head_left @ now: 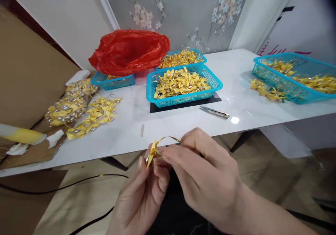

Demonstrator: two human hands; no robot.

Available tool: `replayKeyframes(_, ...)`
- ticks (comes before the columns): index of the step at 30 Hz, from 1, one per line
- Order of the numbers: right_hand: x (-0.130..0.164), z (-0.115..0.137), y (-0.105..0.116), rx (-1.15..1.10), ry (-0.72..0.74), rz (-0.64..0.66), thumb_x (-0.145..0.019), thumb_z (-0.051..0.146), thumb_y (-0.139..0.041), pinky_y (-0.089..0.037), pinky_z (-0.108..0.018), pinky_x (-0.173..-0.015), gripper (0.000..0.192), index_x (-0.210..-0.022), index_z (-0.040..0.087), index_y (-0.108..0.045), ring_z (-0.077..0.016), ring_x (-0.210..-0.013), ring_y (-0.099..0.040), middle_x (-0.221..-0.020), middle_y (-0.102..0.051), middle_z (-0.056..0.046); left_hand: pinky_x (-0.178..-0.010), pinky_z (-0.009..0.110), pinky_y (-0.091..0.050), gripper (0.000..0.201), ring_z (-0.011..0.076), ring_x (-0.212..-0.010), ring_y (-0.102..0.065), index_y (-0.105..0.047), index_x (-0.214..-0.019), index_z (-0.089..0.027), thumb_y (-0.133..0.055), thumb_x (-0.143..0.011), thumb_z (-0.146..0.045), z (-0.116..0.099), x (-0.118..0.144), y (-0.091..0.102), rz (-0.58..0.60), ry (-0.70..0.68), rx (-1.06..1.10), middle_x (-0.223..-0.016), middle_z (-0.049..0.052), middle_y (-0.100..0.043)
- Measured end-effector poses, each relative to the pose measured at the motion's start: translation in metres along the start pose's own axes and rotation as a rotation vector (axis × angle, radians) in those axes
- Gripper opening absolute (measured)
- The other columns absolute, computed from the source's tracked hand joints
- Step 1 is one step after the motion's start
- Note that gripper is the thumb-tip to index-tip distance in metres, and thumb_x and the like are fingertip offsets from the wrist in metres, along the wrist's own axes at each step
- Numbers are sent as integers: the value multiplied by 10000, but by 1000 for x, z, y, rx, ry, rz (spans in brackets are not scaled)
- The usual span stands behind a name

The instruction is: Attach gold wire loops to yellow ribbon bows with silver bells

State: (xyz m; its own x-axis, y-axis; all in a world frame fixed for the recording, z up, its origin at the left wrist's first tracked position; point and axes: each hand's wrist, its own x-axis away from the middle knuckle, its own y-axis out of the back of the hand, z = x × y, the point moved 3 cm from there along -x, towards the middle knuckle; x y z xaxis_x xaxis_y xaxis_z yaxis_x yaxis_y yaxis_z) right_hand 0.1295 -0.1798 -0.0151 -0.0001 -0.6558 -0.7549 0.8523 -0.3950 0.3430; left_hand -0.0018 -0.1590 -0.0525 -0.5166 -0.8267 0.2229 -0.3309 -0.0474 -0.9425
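Observation:
Between my hands, just in front of the table's edge, is a yellow ribbon flower (152, 152) with a silvery bead at its underside. My left hand (143, 189) pinches the flower between thumb and fingers. A thin gold ribbon (168, 137) arcs up from the flower to my right hand (207, 172), whose fingers are closed on it. The right fingertips are close against the flower and partly hide the ribbon's end. Beyond them, thread snips (214, 112) lie on the white table (126, 137).
Blue baskets (183, 98) of yellow flowers stand mid-table, with another basket (294, 84) at right. A red plastic bag (128, 51) rests on a basket at back left. Flower bunches (97, 116) and a yellow-and-clear tube (22, 135) lie left. Black cables (65, 186) run below.

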Motion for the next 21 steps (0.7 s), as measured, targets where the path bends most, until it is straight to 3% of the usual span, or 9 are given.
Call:
replayKeyframes(5,2,0,0,23,-10,30,-958,67,-527,-440,-277,-531,256,-828,68,-748,-145,-629,-509,-700,-527,-56,-711,131,-617,307,105,-645,-772,-823,-880,-125,-894,-608,0,-2,0,3,-152,-112,-172,-809,57,-838)
replayKeyframes(8,3,0,2,24,-11,39,-941,46,-526,-425,-275,-531,234,-860,69,-744,-142,-624,-483,-706,-504,-48,-673,151,-630,338,102,-593,-754,-830,-825,-177,-962,-520,-116,-5,3,10,-297,-238,-342,-774,19,-835)
replayKeyframes(10,4,-1,4,13,-33,54,-917,19,-530,-423,-271,-527,223,-885,77,-743,-140,-619,-480,-707,-495,-43,-686,155,-631,313,114,-644,-761,-832,-814,-207,-964,-532,-175,-7,6,12,-334,-338,-480,-788,8,-836)
replayKeyframes(15,7,-11,9,-154,-150,123,-910,-8,-521,-441,-223,-534,253,-916,134,-729,-110,-632,-518,-752,-512,-25,-741,98,-587,229,99,-790,-732,-840,-815,-260,-927,-615,-191,-11,11,9,-241,-479,-796,-892,-26,-813)
replayKeyframes(21,14,-24,11,-367,-361,208,-936,125,-600,-440,-219,-547,149,-907,219,-711,-108,-662,-531,-762,-521,12,-762,91,-544,245,82,-831,-686,-832,-899,-362,-837,-748,-169,-10,16,2,-91,-471,-1034,-938,-42,-757)
